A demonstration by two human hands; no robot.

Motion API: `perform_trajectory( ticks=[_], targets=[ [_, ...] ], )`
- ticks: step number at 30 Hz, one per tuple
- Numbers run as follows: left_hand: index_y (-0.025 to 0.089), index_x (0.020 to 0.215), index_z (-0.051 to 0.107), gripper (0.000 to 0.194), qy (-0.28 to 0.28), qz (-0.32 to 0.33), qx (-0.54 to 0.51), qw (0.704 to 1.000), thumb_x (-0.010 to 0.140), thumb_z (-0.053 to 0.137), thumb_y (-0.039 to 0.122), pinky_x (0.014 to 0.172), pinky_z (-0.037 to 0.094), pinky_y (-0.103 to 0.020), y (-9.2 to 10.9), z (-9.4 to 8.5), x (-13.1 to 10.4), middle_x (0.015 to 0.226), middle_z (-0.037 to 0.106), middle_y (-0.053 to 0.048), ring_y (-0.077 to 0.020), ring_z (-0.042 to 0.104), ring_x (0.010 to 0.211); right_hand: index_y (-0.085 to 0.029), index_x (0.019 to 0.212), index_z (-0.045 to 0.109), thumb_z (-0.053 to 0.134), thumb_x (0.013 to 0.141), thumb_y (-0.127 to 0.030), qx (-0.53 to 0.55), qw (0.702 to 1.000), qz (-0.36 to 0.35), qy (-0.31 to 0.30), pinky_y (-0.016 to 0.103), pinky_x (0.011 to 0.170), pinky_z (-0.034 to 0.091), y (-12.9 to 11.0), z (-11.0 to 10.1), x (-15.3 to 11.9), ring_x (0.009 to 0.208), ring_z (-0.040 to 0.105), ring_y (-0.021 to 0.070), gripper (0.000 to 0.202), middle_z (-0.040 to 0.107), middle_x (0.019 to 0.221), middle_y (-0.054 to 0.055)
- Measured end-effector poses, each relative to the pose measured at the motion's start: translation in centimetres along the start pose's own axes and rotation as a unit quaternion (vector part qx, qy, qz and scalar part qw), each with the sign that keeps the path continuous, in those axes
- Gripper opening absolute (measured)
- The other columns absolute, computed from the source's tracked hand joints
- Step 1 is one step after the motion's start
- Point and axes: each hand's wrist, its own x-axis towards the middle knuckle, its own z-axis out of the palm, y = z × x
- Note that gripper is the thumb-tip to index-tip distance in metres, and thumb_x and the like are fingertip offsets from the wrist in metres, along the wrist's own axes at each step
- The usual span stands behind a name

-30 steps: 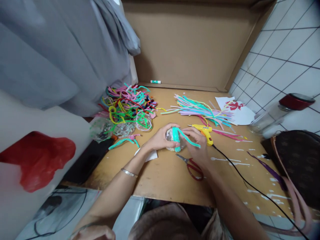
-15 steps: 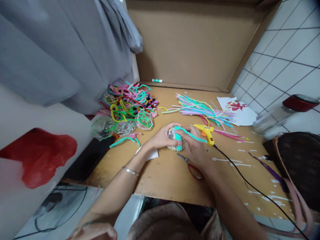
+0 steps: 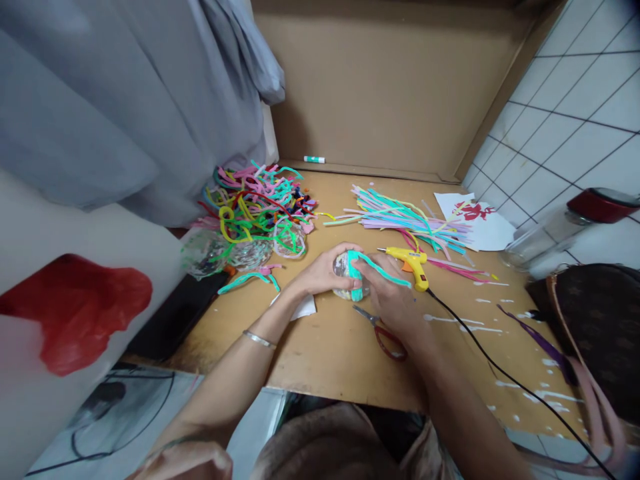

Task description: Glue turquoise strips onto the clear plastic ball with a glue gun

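A small clear, rounded plastic piece [image 3: 342, 265] is held above the middle of the table. My left hand [image 3: 323, 272] grips it from the left, fingers behind and thumb in front. Round it runs a band of turquoise pipe cleaner [image 3: 356, 283], whose loose end sticks out to the right. My right hand [image 3: 393, 293] presses the pipe cleaner against the piece with its fingertips. Just below lie scissors [image 3: 387, 340] with red handles, partly beside my right hand. A yellow glue gun [image 3: 413, 263] rests to the right of that hand.
Tangled pipe cleaners [image 3: 250, 193] and clear plastic pieces [image 3: 205, 253] lie at the left. Straight pipe cleaners [image 3: 400, 217] spread across the back. A glass bottle [image 3: 545, 230] and a brown bag [image 3: 595, 327] stand at the right. The glue gun's black cord [image 3: 480, 340] crosses the right side.
Both hands keep hold of the clear piece with almost no movement. The right fingers shift slightly on the turquoise pipe cleaner, and its free end dips a little.
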Motion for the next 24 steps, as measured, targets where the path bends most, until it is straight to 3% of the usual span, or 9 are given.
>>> perform_trajectory(
  ticks=[11,18,24],
  targets=[
    [0.016,0.122,0.054,0.058,-0.016,0.026,0.016,0.999,0.071,0.069,0.039,0.083,0.049,-0.028,-0.27,-0.44,0.03,0.110,0.061,-0.006,-0.0205,0.057,0.098,-0.021,0.121,0.063,0.041,0.093,-0.016,-0.044,0.999,0.001,-0.003,0.037,0.079,0.048,0.03,0.53,-0.19,0.094,0.056,0.0240,0.035,0.065,0.108,0.013],
    [0.014,0.118,0.055,0.056,0.008,-0.006,0.000,1.000,0.070,0.069,0.040,0.082,0.048,-0.026,-0.17,-0.32,0.22,0.107,0.061,-0.005,-0.0186,0.056,0.094,-0.026,0.123,0.062,0.038,0.088,-0.008,0.106,0.994,0.028,0.019,0.039,0.088,0.051,0.83,0.60,-0.19,0.105,0.058,0.0213,0.046,0.063,0.115,0.009],
    [0.015,0.120,0.055,0.058,0.007,-0.004,-0.013,1.000,0.070,0.071,0.039,0.086,0.047,-0.028,-0.82,-0.52,0.17,0.111,0.061,-0.006,-0.0192,0.057,0.097,-0.023,0.100,0.070,0.041,0.084,-0.009,0.172,0.976,0.112,0.076,0.034,0.080,0.053,0.76,0.27,0.06,0.090,0.064,0.0186,0.036,0.068,0.094,0.005]
  ],
)
